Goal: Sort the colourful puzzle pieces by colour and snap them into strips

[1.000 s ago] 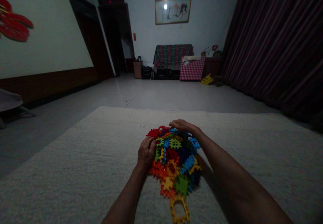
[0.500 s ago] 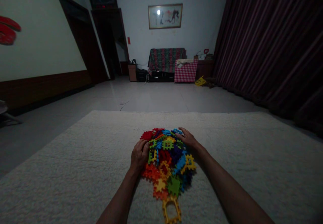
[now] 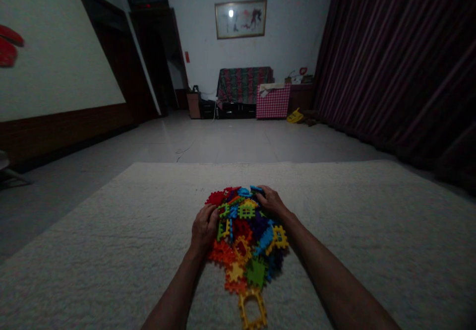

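A heap of colourful plastic interlocking blocks [image 3: 241,231] with toothed edges lies on a pale rug. My left hand [image 3: 204,226] rests against the heap's left side, fingers bent loosely along it near a red block [image 3: 215,198]. At the far right of the heap, my right hand [image 3: 272,202] curves over the blocks, thumb and fingers apart. Its fingertips touch a blue block [image 3: 256,189]. A yellow frame-shaped block [image 3: 253,310] lies at the near end, and a green block [image 3: 256,271] sits just beyond it. Blocks beneath my right palm are hidden.
The pale rug [image 3: 111,231] spreads around the heap, with grey tiled floor [image 3: 230,141] beyond. A thin cord [image 3: 184,151] lies on the tiles. Cloth-covered furniture [image 3: 273,101] stands at the far wall, and a dark curtain [image 3: 372,72] hangs at right.
My right hand has shifted slightly left and inward over the heap, and the blue block by its fingertips has moved a little with it. My left hand stays nearly still.
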A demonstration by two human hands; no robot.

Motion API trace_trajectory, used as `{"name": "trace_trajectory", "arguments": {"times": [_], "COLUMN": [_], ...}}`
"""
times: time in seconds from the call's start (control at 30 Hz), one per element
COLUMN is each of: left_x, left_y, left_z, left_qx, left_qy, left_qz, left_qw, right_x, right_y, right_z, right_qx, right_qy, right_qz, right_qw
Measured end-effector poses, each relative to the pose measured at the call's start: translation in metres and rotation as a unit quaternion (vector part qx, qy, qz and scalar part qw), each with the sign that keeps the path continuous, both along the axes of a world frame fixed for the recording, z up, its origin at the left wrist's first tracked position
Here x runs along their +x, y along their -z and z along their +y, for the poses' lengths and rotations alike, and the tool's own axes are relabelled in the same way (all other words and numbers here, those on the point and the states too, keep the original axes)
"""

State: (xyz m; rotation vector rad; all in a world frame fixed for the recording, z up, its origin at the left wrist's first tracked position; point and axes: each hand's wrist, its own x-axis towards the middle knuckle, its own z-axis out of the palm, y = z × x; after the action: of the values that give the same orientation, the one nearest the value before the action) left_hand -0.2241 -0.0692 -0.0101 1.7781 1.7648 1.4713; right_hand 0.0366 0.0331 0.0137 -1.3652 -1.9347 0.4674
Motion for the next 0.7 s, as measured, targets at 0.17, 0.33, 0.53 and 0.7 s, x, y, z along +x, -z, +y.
{"name": "trace_trajectory", "arguments": {"times": [0.17,0.33,0.53,0.7], "left_x": [0.0,-0.001,-0.004,-0.006], "left_y": [0.0,0.001,0.0,0.001], "left_z": [0.0,0.001,0.002,0.003], "left_qx": [0.002,0.0,-0.013,-0.017], "left_qy": [0.001,0.001,0.007,0.006], "left_qz": [-0.002,0.007,0.012,0.02], "left_qw": [1.0,1.0,1.0,1.0], "right_x": [0.017,0.066,0.107,0.107], "right_y": [-0.005,-0.012,-0.003,0.003], "right_z": [-0.002,-0.03,-0.084,-0.119], "right_qx": [0.033,0.061,0.13,0.099], "right_qy": [0.074,0.1,0.088,0.04], "right_qz": [0.058,0.08,0.112,0.099], "right_qw": [0.995,0.99,0.981,0.989]}}
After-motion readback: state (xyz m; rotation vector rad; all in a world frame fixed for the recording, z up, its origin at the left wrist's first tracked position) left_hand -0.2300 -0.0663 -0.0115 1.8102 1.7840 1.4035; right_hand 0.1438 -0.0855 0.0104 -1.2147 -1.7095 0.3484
